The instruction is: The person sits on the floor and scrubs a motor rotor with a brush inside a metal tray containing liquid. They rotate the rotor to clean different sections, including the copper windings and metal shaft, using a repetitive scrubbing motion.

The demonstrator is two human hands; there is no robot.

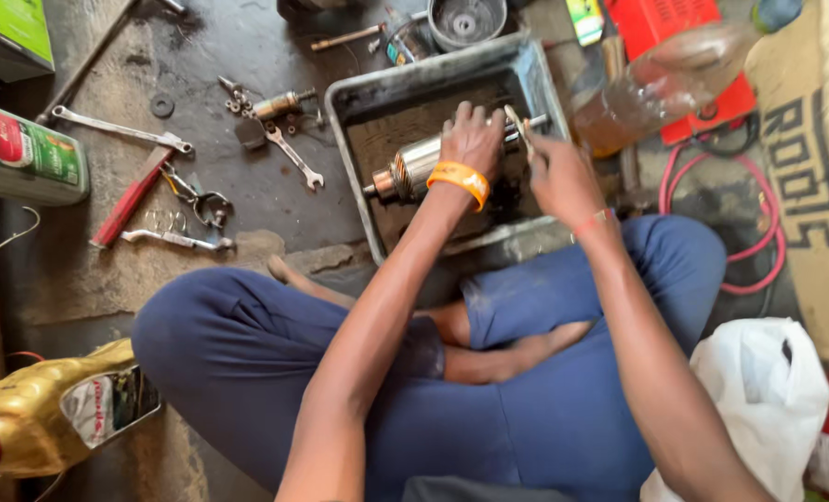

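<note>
Two hands work over the grey metal tray [535,84] that sits on the oily floor just in front of our crossed legs. Our left hand [471,139], with the orange wristband [461,177], is closed over the top of the motor armature [412,167], which lies on its side inside the tray; its windings and shaft end stick out to the left of the fingers, and the other shaft end runs out to the right. Our right hand [556,177] pinches a small brush [517,124] that meets that right-hand shaft, just beside the left hand's knuckles.

We judge the main risk to be slip: the armature looks greasy and round, so it could roll under the left palm and knock against the tray wall. The brush is held only at the fingertips, so a hard stroke could flick it out or splash dirty fluid. A plastic bottle of amber liquid [656,88] lies tilted just past the tray's far right corner, near enough for our right elbow or wrist to nudge. Spanners [293,153] and pliers [196,200] lie well apart on the left.
</note>
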